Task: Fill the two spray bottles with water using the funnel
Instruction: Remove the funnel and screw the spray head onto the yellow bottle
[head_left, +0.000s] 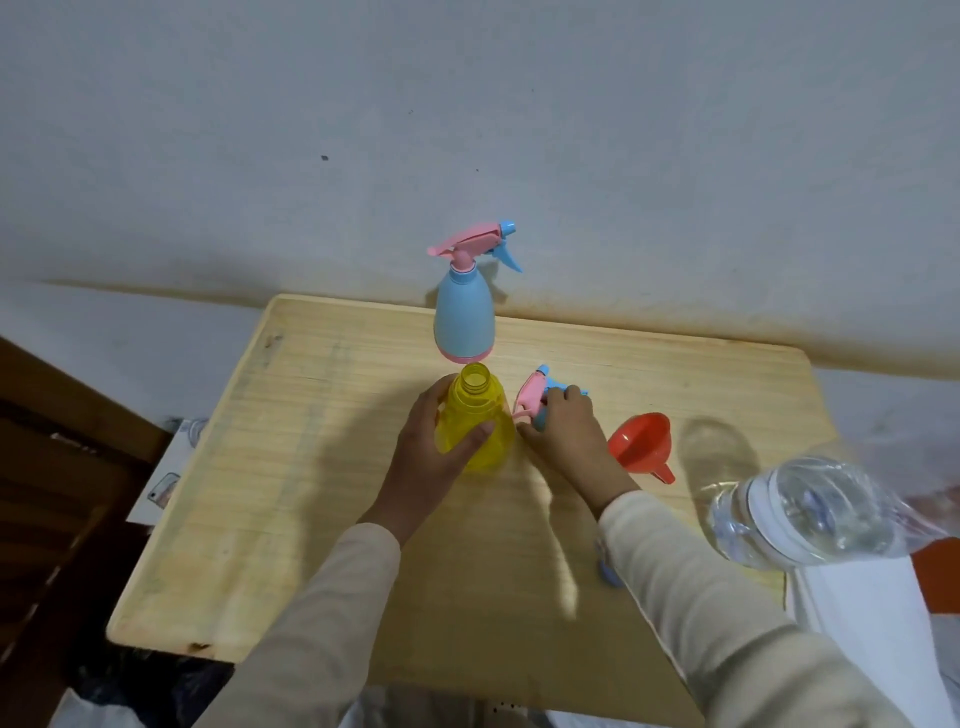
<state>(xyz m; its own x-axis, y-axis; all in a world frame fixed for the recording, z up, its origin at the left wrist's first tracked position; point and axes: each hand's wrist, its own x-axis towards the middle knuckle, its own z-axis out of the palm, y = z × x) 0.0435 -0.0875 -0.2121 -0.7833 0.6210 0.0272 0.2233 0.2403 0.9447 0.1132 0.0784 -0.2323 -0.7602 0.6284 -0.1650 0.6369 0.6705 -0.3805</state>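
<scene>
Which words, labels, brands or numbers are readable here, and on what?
No text is readable.
On the water bottle: blue label marks, too blurred to read.
On the box beside the table: picture, nothing legible.
On the blue spray bottle, yellow spray bottle, spray head, funnel: no print visible.

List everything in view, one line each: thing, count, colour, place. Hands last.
yellow bottle: one, clear yellow, uncapped, table centre
spray head: one, pink and blue, right of the yellow bottle
blue spray bottle: one, blue with pink head, table's far edge
funnel: one, red, right of the spray head
water bottle: one, clear, table's right edge
table: one, light wood
left hand: one, grips the yellow bottle
right hand: one, holds the spray head
</scene>
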